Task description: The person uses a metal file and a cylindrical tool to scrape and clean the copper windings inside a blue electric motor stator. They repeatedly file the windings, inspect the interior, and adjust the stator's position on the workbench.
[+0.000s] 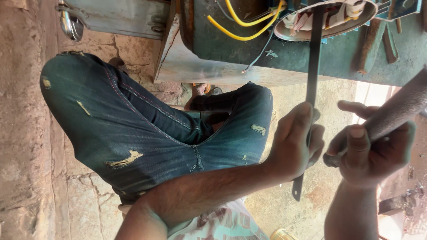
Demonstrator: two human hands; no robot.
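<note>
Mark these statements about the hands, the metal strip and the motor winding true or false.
1. The left hand grips a flat dark metal strip. True.
2. The right hand is empty. False: it holds a thick grey handle.
3. The strip's far end reaches the round motor winding. True.
4. The yellow wires are wrapped around the left wrist. False: they lie on the green housing.
5. The person wears torn blue jeans. True.

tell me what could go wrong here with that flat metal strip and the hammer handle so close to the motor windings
The left hand grips the flat metal strip right where the tool in the right hand would land, so fingers could get hit. The strip's tip rests on the motor windings; a slip could damage them.
</note>
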